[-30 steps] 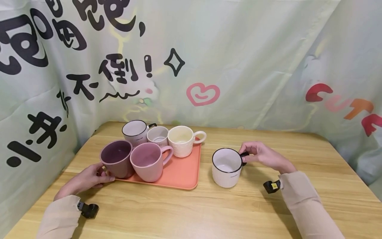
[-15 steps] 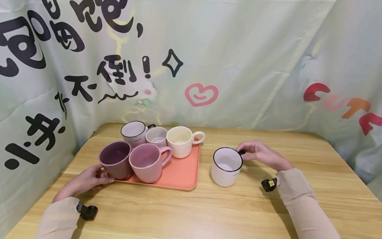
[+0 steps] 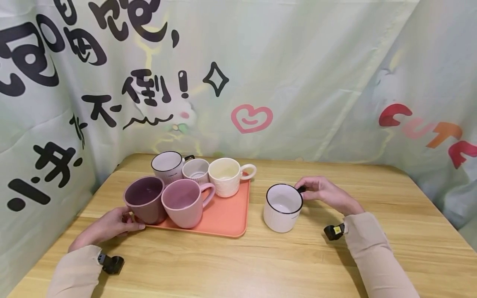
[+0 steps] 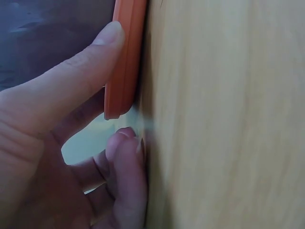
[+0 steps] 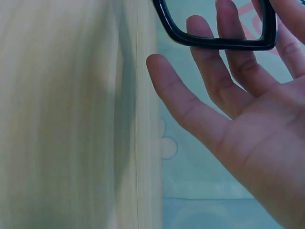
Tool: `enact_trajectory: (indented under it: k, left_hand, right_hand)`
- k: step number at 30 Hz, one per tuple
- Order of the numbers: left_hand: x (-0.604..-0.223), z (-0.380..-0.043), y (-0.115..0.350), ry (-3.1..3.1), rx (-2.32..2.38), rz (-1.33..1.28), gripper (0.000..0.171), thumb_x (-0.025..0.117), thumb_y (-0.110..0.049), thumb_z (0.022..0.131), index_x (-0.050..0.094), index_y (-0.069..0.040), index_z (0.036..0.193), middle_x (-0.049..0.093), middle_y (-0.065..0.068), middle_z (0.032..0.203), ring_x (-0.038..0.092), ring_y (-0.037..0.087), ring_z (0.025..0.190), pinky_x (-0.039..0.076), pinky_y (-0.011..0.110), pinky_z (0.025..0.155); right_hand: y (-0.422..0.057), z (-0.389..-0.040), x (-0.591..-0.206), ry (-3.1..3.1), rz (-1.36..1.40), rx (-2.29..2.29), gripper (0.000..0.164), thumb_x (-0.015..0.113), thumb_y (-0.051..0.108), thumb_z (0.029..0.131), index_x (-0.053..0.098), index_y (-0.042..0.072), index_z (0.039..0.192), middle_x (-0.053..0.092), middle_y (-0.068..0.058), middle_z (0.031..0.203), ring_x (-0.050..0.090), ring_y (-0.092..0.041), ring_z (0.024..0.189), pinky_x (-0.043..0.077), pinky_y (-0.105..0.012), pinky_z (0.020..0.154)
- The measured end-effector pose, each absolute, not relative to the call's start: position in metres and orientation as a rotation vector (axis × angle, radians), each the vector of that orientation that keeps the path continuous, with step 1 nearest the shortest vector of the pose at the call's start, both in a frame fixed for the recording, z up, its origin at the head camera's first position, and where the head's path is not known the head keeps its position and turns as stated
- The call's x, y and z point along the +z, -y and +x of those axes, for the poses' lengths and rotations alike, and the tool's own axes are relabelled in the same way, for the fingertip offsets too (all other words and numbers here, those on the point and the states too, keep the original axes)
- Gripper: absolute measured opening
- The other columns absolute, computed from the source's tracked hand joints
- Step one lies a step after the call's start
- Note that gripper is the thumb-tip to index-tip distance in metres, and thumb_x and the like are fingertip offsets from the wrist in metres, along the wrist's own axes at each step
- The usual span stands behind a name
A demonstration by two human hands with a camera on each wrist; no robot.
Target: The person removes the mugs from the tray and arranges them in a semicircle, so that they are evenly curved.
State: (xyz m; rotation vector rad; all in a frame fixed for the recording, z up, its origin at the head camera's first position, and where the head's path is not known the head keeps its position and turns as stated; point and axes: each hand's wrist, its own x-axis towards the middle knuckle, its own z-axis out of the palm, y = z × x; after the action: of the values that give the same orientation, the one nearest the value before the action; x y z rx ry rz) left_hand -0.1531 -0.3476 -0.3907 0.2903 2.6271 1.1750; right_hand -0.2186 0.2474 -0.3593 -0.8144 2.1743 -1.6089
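Observation:
My left hand [image 3: 113, 223] pinches the front left corner of an orange tray [image 3: 225, 215]; in the left wrist view the thumb [image 4: 102, 45] presses on the tray rim [image 4: 126, 62]. Close to those fingers stands a dark purple mug [image 3: 149, 213], with a pink mug [image 3: 184, 211] beside it. On the right, my right hand [image 3: 328, 192] holds a white mug [image 3: 281, 217] with a black rim by its black handle [image 5: 224, 43]. That mug leans slightly, right of the tray and apart from it. In the right wrist view, fingers show through and below the handle loop.
Toward the back of the tray are another black-rimmed white mug [image 3: 167, 174], a small pale ribbed cup [image 3: 197, 176] and a cream mug [image 3: 225, 182] with its handle to the right. A printed curtain [image 3: 298, 82] hangs behind the wooden table [image 3: 231, 269].
The white mug in my right hand has tilted a little and its handle has turned farther back. My left hand stays at the tray corner; the mugs on the tray have not moved.

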Motion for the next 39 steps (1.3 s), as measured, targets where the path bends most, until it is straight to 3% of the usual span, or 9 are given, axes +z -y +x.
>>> enact_trajectory:
  k: [15,22,29,39]
  left_hand:
    - [-0.391,-0.148,0.352,-2.653,1.180,0.243,0.042,0.081,-0.014,0.088,0.056,0.007,0.113,0.048,0.004,0.075,0.050,0.014,0.060,0.047,0.027,0.054]
    - [-0.390,-0.147,0.354,-2.663,1.174,0.223,0.040,0.080,-0.013,0.089,0.057,0.008,0.113,0.048,0.004,0.075,0.050,0.015,0.062,0.048,0.027,0.055]
    - [-0.390,-0.151,0.351,-2.677,1.148,0.265,0.037,0.079,-0.014,0.089,0.057,0.005,0.112,0.048,0.003,0.074,0.049,0.015,0.059,0.045,0.026,0.055]
    - [-0.388,-0.152,0.344,-2.655,1.181,0.268,0.035,0.081,-0.015,0.088,0.058,0.003,0.107,0.048,0.003,0.074,0.050,0.015,0.060,0.045,0.026,0.054]
  right_hand:
    - [-0.240,-0.221,-0.370,-2.064,-0.749,-1.690,0.018,0.062,-0.005,0.096,0.068,0.003,0.111,0.067,-0.005,0.107,0.064,-0.015,0.099,0.056,-0.034,0.087]
    - [-0.237,-0.223,-0.370,-1.954,-0.816,-1.668,0.028,0.061,-0.006,0.096,0.072,0.014,0.111,0.068,-0.002,0.108,0.062,-0.014,0.096,0.055,-0.030,0.082]
    - [-0.240,-0.222,-0.368,-2.038,-0.894,-1.584,0.021,0.060,-0.004,0.097,0.068,0.008,0.112,0.067,-0.003,0.111,0.061,-0.013,0.100,0.054,-0.030,0.083]
    - [-0.248,-0.227,-0.357,-2.053,-0.980,-1.495,0.022,0.060,-0.003,0.098,0.068,0.004,0.117,0.069,0.000,0.114,0.062,-0.013,0.104,0.052,-0.030,0.088]
